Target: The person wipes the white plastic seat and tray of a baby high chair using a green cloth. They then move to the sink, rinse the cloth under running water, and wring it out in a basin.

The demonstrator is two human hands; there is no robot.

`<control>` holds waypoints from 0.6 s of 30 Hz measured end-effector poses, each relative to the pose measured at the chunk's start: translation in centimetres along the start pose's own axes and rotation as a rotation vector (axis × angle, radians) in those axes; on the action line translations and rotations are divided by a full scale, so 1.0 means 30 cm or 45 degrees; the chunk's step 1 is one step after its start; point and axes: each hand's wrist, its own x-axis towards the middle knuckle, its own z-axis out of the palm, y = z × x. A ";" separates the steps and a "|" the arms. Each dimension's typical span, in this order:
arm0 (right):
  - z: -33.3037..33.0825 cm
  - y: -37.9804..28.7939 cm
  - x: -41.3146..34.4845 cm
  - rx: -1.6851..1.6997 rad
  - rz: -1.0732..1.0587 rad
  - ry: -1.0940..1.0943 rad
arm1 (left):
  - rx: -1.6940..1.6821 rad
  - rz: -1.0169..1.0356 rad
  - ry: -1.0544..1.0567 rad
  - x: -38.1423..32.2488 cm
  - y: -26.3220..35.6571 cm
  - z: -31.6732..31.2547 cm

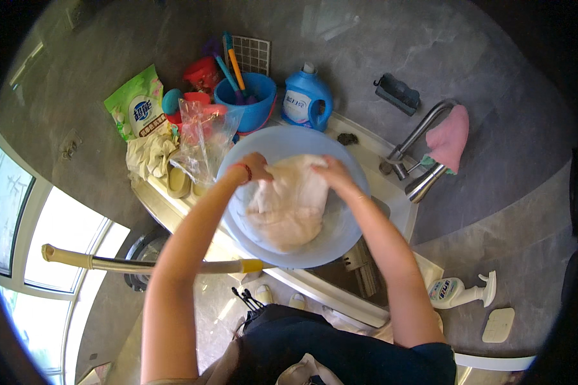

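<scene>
A pale cream cloth [289,207] hangs spread out over a light blue plastic basin [250,252], its lower part blurred. My left hand [257,168], with a red bead bracelet on the wrist, grips its upper left edge. Pinched in the fingers of my right hand [336,175] is the cloth's upper right corner. Both hands are inside the basin's rim. Part of the basin's floor is hidden under the cloth. The basin rests across the counter and the sink.
Behind the basin stand a blue detergent jug [307,98] and a blue bucket [250,103] with toy tools. A pink cloth [450,137] drapes over the faucet [424,122]. At left are a plastic bag [204,144] and shoes [178,180]. A pole [135,264] crosses below my left arm.
</scene>
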 end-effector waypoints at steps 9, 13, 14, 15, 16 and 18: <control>-0.273 -0.422 -0.021 0.233 -0.645 0.129 | 0.028 0.093 0.734 -0.228 0.114 -0.559; -0.324 -0.516 -0.004 0.020 -0.909 0.377 | -0.086 0.230 0.858 -0.291 0.183 -0.658; -0.328 -0.522 0.020 0.008 -0.932 0.422 | -0.084 0.218 0.890 -0.293 0.185 -0.665; -0.326 -0.526 0.038 -0.006 -0.953 0.463 | -0.086 0.202 0.922 -0.295 0.182 -0.668; -0.320 -0.534 0.045 0.028 -0.933 0.500 | -0.089 0.186 0.954 -0.295 0.180 -0.667; -0.319 -0.537 0.075 0.048 -0.965 0.547 | -0.074 0.140 1.034 -0.281 0.173 -0.648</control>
